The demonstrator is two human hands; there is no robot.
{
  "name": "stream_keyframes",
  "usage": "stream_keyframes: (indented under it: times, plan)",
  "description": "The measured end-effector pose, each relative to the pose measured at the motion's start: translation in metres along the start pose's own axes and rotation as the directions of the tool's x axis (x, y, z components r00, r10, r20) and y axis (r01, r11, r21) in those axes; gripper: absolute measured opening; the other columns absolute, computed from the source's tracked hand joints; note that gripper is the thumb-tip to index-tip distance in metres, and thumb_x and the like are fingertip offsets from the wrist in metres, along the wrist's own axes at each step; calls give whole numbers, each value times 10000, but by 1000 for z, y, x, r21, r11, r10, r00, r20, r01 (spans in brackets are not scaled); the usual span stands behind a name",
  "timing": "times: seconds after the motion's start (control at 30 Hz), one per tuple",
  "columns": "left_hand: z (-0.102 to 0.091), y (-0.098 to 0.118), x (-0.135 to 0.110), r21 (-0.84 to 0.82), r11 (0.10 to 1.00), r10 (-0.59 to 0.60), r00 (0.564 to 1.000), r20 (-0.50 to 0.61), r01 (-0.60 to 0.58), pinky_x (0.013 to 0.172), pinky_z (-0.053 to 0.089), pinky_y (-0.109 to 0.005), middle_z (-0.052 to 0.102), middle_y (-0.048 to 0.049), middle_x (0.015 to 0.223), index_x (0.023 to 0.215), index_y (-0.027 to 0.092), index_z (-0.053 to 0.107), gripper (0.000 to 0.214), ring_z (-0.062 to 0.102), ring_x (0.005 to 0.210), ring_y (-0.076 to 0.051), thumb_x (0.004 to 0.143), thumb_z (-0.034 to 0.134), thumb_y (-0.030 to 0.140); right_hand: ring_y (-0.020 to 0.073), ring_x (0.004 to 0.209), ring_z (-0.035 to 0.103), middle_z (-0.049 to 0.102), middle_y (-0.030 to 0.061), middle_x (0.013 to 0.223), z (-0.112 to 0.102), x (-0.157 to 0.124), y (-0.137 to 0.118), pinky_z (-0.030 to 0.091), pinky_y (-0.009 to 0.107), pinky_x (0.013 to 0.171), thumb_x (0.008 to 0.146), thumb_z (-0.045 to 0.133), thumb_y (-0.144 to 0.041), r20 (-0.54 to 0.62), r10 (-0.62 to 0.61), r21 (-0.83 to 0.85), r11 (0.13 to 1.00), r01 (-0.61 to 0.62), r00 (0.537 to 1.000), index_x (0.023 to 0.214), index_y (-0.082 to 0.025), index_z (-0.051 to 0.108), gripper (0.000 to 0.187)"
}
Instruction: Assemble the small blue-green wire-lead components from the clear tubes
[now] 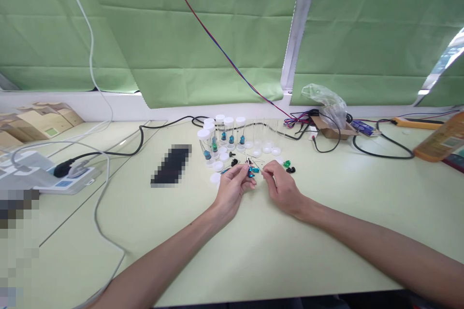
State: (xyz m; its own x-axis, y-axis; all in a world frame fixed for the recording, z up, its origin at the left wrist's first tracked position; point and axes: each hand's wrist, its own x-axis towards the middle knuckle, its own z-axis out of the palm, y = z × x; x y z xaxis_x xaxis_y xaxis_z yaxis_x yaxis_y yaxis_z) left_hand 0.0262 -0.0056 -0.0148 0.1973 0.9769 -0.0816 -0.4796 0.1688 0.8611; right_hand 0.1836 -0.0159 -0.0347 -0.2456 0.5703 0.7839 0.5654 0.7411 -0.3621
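My left hand (232, 187) is closed, pinching a small bunch of blue and teal components with thin wire legs (252, 170) between thumb and fingers. My right hand (281, 186) is close beside it, fingers pinched on one of the thin wire legs (261, 170) sticking out of that bunch. Both hands hover just above the pale green table (253, 251). Right behind them stand several clear vials with white caps (223, 137), some holding coloured components, and several uncapped vials (266, 140). Loose white caps (217, 166) lie by the left hand.
A green component (287, 163) and a black one (291, 170) lie right of my right hand. A dark flat object (171, 165) lies to the left. Cables, a small cardboard box (331, 130) with a plastic bag, a power strip (68, 178) and an orange meter (440, 142) ring the table.
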Motion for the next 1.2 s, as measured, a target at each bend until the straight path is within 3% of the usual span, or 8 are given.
stream_keyframes:
  times: [0.13, 0.37, 0.77, 1.2]
  plan:
    - [0, 0, -1, -1, 1000, 1, 1000, 0, -1, 508, 484, -190, 617, 5, 670, 830, 125, 667, 316, 597, 551, -88, 671, 812, 356, 171, 758, 523, 527, 37, 806, 1, -3, 1, 459, 327, 696, 970, 375, -148, -46, -29, 85, 996, 33, 999, 913, -213, 461, 122]
    - [0, 1, -2, 3, 1000, -3, 1000, -9, 3, 510, 479, -194, 605, 10, 653, 821, 130, 660, 315, 588, 548, -89, 668, 812, 360, 160, 714, 506, 514, 29, 781, 1, -3, -1, 453, 306, 644, 959, 377, -141, -11, -19, 175, 984, 21, 1000, 898, -214, 460, 126]
    - [0, 1, -1, 8, 1000, 2, 1000, -6, -2, 505, 474, -196, 614, 5, 671, 829, 126, 660, 314, 590, 550, -91, 673, 807, 354, 135, 647, 444, 465, 5, 762, -1, 0, -5, 402, 268, 592, 971, 365, -145, 26, 99, 230, 968, -102, 995, 846, -212, 431, 156]
    - [-1, -1, 0, 7, 1000, 9, 1000, -3, -9, 499, 474, -195, 615, 5, 678, 831, 119, 659, 325, 589, 543, -89, 674, 807, 361, 135, 651, 429, 462, 9, 768, 0, 0, -3, 379, 274, 593, 962, 387, -112, 16, 83, 281, 956, -85, 996, 856, -209, 435, 152]
